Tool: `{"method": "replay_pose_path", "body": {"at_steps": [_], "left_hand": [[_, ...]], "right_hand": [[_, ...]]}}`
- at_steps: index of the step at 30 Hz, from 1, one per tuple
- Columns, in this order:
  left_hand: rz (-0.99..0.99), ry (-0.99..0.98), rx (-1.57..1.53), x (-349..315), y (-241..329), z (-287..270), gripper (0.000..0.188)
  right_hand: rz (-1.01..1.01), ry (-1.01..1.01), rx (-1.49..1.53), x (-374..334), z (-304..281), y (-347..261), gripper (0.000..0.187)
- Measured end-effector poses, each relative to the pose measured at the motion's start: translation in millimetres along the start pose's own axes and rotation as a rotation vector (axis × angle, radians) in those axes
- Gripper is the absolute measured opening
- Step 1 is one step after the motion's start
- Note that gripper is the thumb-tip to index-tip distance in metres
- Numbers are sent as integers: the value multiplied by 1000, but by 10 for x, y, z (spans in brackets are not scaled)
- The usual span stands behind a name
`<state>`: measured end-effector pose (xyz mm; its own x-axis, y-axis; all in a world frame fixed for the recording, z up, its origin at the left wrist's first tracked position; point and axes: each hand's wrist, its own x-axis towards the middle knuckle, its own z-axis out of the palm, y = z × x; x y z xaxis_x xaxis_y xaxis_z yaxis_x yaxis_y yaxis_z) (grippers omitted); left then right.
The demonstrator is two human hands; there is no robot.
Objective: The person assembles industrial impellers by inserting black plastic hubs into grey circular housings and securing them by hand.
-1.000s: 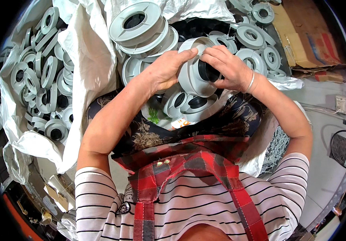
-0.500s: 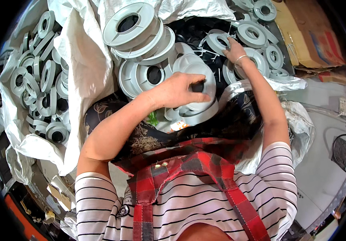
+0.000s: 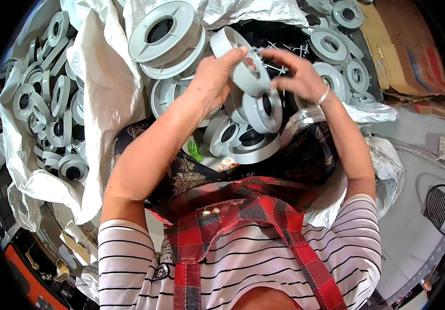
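Note:
My left hand (image 3: 213, 78) is closed on a grey plastic ring (image 3: 253, 77), its thumb over the upper edge. Another grey ring or rim (image 3: 226, 40) shows just behind it; I cannot tell whether the two are one piece. My right hand (image 3: 303, 77) is at the right side of the held ring, slightly blurred, fingers and thumb apart. Whether its fingertips touch the ring is unclear. Below lie several loose grey rings (image 3: 270, 114) on my lap. To the left, large grey flanged spools (image 3: 184, 20) are stacked.
A white woven sack (image 3: 106, 67) full of grey rings (image 3: 40, 109) stands at the left. More grey rings (image 3: 331, 47) and thin white plastic sprues (image 3: 287, 47) lie at the back right. Cardboard (image 3: 403, 46) is at the far right, above a grey panel (image 3: 413, 150).
My left hand has moved up and left and now holds a ring raised above the others. My right hand has come left from the back-right pile toward it.

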<state>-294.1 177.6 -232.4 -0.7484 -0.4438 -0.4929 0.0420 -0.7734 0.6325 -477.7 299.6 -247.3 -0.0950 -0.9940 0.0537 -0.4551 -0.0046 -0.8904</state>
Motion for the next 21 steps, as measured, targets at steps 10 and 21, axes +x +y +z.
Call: {"method": "replay_pose_path", "body": {"at_steps": [10,21], "left_hand": [[355,35,765,-104,123,82,34],[43,-248,111,-193,86,4,31]], "right_hand": [[523,-44,-1245,-236,282,1499,29],[186,255,-112,-10,227,-662,46]]}}
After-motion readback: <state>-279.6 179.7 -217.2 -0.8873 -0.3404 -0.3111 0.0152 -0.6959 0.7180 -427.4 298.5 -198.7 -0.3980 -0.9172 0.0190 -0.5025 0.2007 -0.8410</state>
